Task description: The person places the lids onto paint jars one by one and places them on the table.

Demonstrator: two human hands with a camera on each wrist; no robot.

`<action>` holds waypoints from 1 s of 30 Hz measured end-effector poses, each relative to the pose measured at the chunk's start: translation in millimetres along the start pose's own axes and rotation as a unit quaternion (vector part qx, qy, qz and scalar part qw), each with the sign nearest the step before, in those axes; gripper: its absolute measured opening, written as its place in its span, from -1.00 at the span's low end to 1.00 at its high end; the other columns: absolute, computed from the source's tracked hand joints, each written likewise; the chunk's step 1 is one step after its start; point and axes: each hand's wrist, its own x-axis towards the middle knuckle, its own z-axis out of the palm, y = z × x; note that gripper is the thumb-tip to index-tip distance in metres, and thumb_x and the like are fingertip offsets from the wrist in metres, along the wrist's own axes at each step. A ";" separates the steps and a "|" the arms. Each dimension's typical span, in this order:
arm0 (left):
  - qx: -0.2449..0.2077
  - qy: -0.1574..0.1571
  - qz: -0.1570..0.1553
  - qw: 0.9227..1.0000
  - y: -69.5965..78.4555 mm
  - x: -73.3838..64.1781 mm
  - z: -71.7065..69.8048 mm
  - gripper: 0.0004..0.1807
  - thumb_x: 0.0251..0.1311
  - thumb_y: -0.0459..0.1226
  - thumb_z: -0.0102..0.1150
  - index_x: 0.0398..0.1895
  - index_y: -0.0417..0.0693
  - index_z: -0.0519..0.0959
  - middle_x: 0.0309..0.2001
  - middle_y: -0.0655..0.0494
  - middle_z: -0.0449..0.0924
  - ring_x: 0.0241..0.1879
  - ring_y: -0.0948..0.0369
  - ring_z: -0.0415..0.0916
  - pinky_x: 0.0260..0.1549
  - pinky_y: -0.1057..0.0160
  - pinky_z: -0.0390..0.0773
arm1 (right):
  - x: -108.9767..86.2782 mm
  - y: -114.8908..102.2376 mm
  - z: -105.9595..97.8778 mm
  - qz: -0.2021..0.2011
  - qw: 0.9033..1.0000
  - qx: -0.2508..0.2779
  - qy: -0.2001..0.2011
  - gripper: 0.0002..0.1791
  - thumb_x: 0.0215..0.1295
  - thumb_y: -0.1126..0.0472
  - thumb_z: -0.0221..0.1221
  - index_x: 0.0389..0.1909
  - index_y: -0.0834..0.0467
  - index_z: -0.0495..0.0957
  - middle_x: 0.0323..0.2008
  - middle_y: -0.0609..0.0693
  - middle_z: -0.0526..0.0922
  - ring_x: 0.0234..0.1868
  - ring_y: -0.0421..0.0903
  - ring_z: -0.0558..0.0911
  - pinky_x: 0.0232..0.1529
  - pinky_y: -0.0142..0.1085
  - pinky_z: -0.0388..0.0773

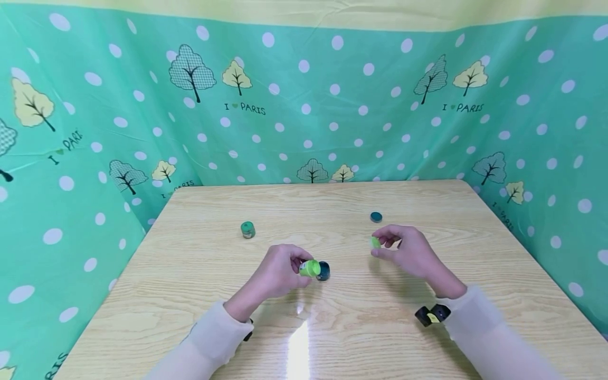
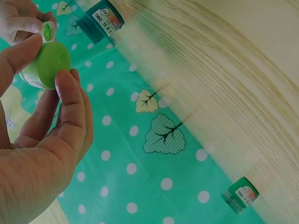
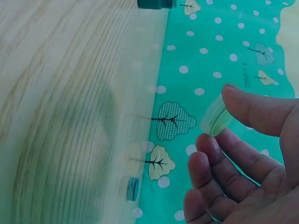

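My left hand (image 1: 283, 268) holds a small light green paint jar (image 1: 310, 268) between thumb and fingers, tilted over the table with its mouth facing right. In the left wrist view the jar's smooth green base end (image 2: 55, 65) shows. My right hand (image 1: 409, 250) pinches a translucent light green lid (image 3: 217, 116) by its edge, some way to the right of the jar. Just beyond the left fingertips stands a dark teal paint jar (image 1: 323, 271), partly overlapped by the green one in the head view.
A green paint jar (image 1: 247, 229) stands farther back on the left of the wooden table (image 1: 199, 295). The round dark teal lid (image 1: 376, 217) lies on the wood beyond my right hand. A dotted green cloth (image 1: 332, 126) hangs behind and at both sides.
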 end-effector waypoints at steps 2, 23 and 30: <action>0.001 0.000 -0.003 1.000 0.7 0.1 0.1 -0.68 -0.08 -0.47 0.56 -0.20 -0.16 0.75 -0.39 0.15 0.62 -0.43 0.26 0.51 -0.43 0.35 0.59 | -0.5 -2.2 1.6 -0.002 1.000 0.005 0.001 -0.65 0.21 0.19 0.47 0.00 0.16 0.70 -0.21 0.00 0.69 -0.19 -0.03 0.57 -0.25 -0.24 0.50; -0.014 0.000 0.010 1.000 2.0 1.8 6.0 -0.70 -0.08 -0.49 0.55 -0.21 -0.17 0.74 -0.41 0.18 0.65 -0.43 0.28 0.54 -0.42 0.36 0.62 | -2.5 -20.5 16.8 -0.027 0.999 0.038 -0.018 -0.66 0.18 0.17 0.49 -0.03 0.10 0.70 -0.22 -0.09 0.68 -0.18 -0.09 0.58 -0.13 -0.15 0.47; -0.016 0.001 0.014 1.000 2.0 2.5 6.8 -0.70 -0.07 -0.51 0.53 -0.22 -0.17 0.73 -0.40 0.15 0.67 -0.43 0.28 0.55 -0.42 0.36 0.62 | -2.2 -25.4 21.1 -0.030 0.998 0.046 -0.027 -0.67 0.18 0.20 0.49 -0.04 0.10 0.70 -0.21 -0.10 0.67 -0.17 -0.07 0.58 -0.13 -0.17 0.47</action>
